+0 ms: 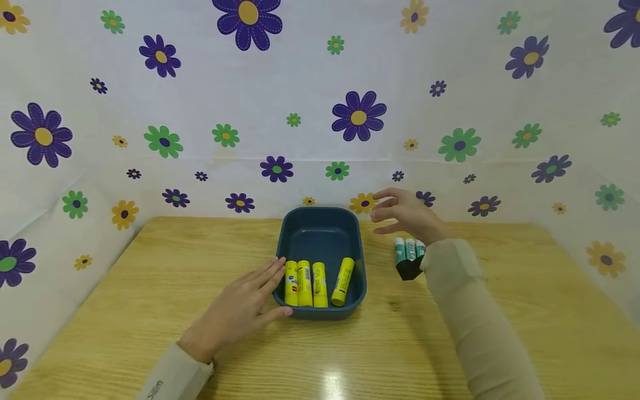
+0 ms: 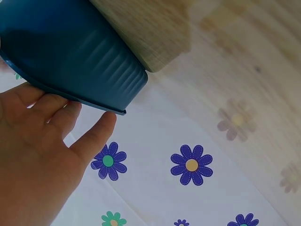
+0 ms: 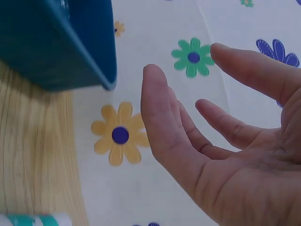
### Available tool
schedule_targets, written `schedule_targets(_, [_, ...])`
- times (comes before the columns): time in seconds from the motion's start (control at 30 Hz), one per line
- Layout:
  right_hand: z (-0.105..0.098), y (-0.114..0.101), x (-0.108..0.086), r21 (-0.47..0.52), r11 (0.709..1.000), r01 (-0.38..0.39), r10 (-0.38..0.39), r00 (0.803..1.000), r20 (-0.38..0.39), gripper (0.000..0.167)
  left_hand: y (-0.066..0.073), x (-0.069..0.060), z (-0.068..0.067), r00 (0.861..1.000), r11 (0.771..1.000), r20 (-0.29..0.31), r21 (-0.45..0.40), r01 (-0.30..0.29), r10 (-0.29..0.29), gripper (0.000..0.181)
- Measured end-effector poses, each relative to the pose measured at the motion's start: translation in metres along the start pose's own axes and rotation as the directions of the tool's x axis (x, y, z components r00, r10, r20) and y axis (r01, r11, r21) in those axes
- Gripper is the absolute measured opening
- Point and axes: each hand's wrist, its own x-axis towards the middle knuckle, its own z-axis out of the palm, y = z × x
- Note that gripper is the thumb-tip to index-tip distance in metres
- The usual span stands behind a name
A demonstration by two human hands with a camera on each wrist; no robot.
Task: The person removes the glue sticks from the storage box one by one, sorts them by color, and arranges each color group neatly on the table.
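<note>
A dark blue bin stands on the table with several yellow glue sticks in its near half; the rightmost one leans apart from the others. My left hand rests with straight fingers against the bin's left rim; the left wrist view shows the fingertips of this hand at the rim of the bin. To the right of the bin, my right hand hangs in the air, fingers spread and slightly bent, holding nothing. In the right wrist view that hand is apart from the bin.
Several white-and-green glue sticks lie on the table right of the bin, partly hidden by a black band and my right sleeve. Behind the wooden table hangs a white cloth with flowers.
</note>
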Motion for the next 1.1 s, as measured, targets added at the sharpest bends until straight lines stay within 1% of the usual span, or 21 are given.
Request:
schedule_targets(0.23, [0.019, -0.009, 0.010, 0.036, 0.999, 0.020, -0.021, 0.999, 0.025, 0.059, 0.000, 0.001, 0.001, 1.000, 1.000, -0.007, -0.002, -0.004, 0.004, 0.082])
schedule_targets(0.53, [0.042, -0.016, 0.016, 0.084, 0.996, 0.006, -0.009, 0.999, 0.047, 0.055, -0.001, 0.002, 0.001, 1.000, 1.000, -0.015, -0.005, -0.012, 0.011, 0.081])
schedule_targets(0.77, [0.054, -0.014, 0.016, 0.141, 0.990, -0.010, 0.000, 0.998, 0.068, 0.050, -0.001, 0.003, 0.000, 1.000, 1.000, -0.017, 0.004, -0.026, 0.026, 0.081])
schedule_targets(0.87, [0.059, -0.011, 0.015, 0.158, 0.987, -0.022, 0.009, 0.996, 0.084, 0.050, -0.001, 0.003, 0.000, 1.000, 1.000, -0.014, 0.002, -0.023, 0.023, 0.081])
schedule_targets(1.1, [0.075, -0.006, 0.013, 0.162, 0.985, -0.059, 0.042, 0.994, 0.102, 0.056, -0.001, 0.001, 0.000, 1.000, 1.000, -0.012, -0.001, -0.015, 0.015, 0.081])
